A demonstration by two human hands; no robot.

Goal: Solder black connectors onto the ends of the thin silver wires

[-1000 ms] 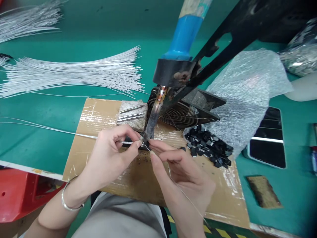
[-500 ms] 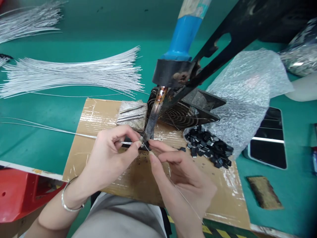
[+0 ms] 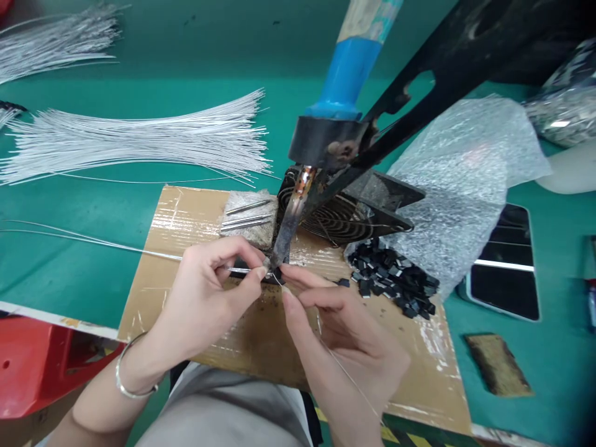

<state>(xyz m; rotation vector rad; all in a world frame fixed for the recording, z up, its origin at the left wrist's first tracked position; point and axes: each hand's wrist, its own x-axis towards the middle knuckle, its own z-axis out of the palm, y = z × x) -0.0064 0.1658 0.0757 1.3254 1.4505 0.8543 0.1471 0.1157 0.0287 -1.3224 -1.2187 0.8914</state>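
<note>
A blue-handled soldering iron hangs tip down from a black metal arm, and its dark tip reaches the spot between my fingertips. My left hand pinches the ends of thin white wires, which trail away to the left; a small piece at the fingertips is partly hidden. Close on the right, my right hand is closed on a thin strand of solder wire that runs across the palm, its end meeting the iron's tip. Whether the solder is melting I cannot tell.
Cardboard covers the work spot. Behind the hands sit a pad with metal rods and a black fan. Black connectors spill from a bubble-wrap bag. Right are a phone and a brown sponge; a white wire bundle lies left.
Almost nothing differs. The whole view has shifted down very slightly, and both hands keep the same hold beside the iron's tip.
</note>
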